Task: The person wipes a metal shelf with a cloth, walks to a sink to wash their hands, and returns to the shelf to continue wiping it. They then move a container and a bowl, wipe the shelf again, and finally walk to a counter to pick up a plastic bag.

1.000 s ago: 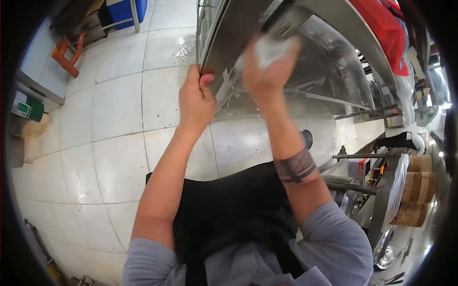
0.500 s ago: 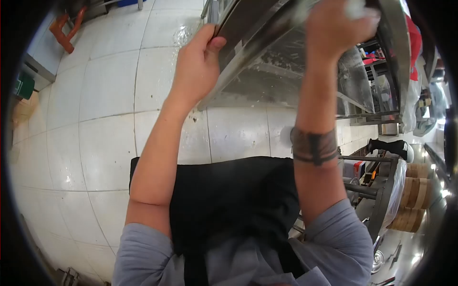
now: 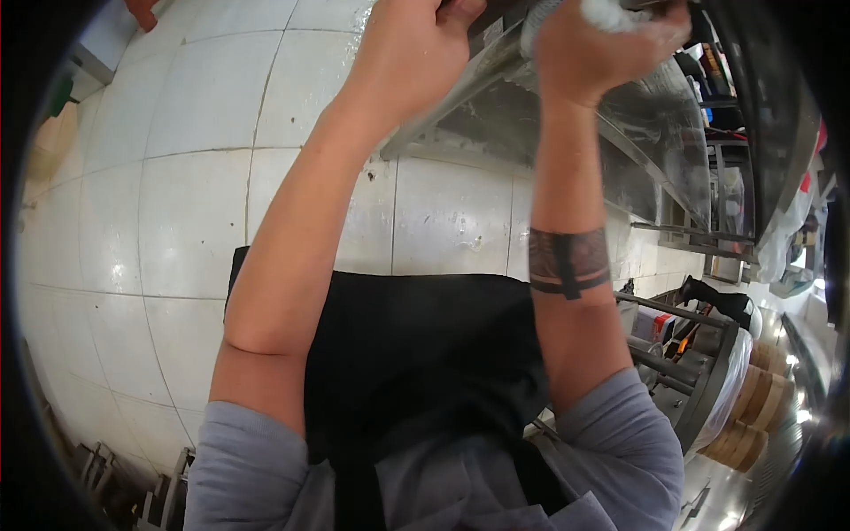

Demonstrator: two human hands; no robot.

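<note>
At the top edge of the view, my left hand (image 3: 412, 53) has its fingers curled at the edge of a dark metal panel (image 3: 506, 12). The frame cuts off its fingertips and most of the panel. My right hand (image 3: 589, 57) is closed around a bunched white cloth (image 3: 611, 14), which shows above the knuckles and at the hand's left side. It is held over the steel stand (image 3: 651, 102), whose wet-looking metal surfaces slope below both hands. Whether the cloth touches the panel cannot be seen.
Pale floor tiles (image 3: 199, 199) with wet spots lie to the left and below. At right are a metal rack (image 3: 699, 372), stacked bamboo steamers (image 3: 753, 398) and a dark boot-like object (image 3: 722, 301). An orange-red object (image 3: 142, 12) is at the top left.
Both hands now appear closer together, the left one higher and further right in view, the right one slightly left. The view has shifted, and less of the panel shows.
</note>
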